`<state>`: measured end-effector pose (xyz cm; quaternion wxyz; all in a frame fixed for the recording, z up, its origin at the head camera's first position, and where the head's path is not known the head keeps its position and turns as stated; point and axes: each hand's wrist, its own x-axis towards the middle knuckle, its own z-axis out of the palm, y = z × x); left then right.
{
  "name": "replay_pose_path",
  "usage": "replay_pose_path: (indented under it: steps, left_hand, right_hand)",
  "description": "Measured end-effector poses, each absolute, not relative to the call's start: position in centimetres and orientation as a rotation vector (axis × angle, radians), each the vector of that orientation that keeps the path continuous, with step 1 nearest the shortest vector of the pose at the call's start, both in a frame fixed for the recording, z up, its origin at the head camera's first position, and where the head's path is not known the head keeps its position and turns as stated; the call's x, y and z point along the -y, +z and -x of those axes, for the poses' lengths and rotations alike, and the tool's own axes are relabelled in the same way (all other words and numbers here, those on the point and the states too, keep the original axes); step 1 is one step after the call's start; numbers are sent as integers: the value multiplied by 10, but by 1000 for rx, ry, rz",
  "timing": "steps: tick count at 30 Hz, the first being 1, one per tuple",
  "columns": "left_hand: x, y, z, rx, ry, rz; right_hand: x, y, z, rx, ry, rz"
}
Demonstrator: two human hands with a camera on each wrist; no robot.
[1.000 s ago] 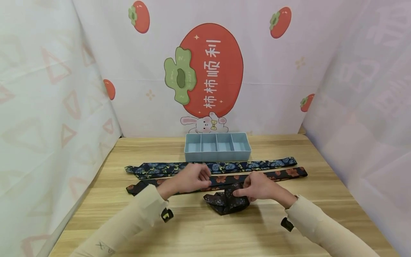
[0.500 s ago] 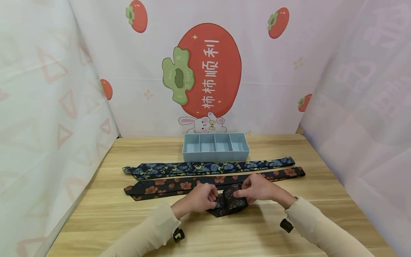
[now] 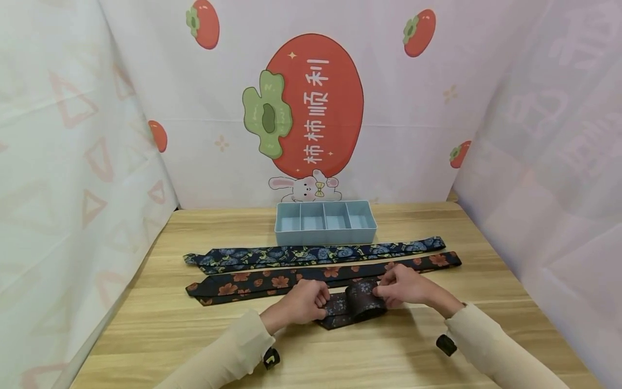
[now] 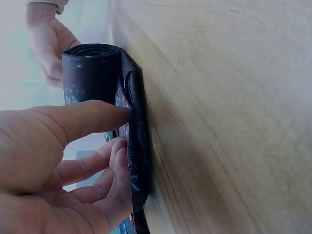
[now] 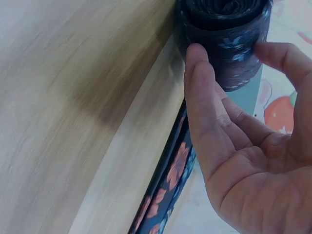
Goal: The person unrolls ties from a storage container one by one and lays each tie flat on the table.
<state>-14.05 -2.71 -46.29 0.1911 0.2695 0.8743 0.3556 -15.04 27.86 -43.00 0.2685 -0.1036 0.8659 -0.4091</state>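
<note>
A dark necktie with small blue flowers [image 3: 363,299] stands on the table as a thick roll on its edge, its wide end lying flat to the left. My left hand [image 3: 302,303] pinches that flat end between thumb and fingers, close to the tabletop in the left wrist view. Around the right side of the roll [image 5: 229,53], my right hand [image 3: 407,286] holds on with the thumb on one side and the fingertips on the other. The coil's spiral edge [image 4: 92,49] shows in the left wrist view.
Just behind the hands lies a black necktie with orange flowers [image 3: 281,281], stretched out lengthwise. Parallel to it is a navy necktie with blue and yellow patterns [image 3: 340,252]. Farther back stands a light blue box with several compartments [image 3: 325,236], before a printed cloth backdrop [image 3: 389,162].
My left hand has come down from above the orange-flowered necktie to the rolled necktie's flat end and pinches it. The roll and my right hand have shifted slightly right, and the coil looks tighter.
</note>
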Motion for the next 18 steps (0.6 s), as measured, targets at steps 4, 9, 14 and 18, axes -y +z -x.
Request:
replay_pose_path:
  steps: [4, 9, 14, 18]
  left_hand:
    - [27, -463, 142, -2442, 1005, -753]
    - [27, -463, 142, -2435, 1011, -749]
    - [27, -462, 141, -2427, 1017, -755]
    - [27, -461, 141, -2425, 1020, -755]
  right_hand:
    - [-285, -428, 148, -2352, -1116, 297]
    - [-285, -414, 147, -2480, -995, 440]
    - [-277, -394, 147, -2623, -877, 596]
    - [-263, -383, 147, -2637, -872, 682]
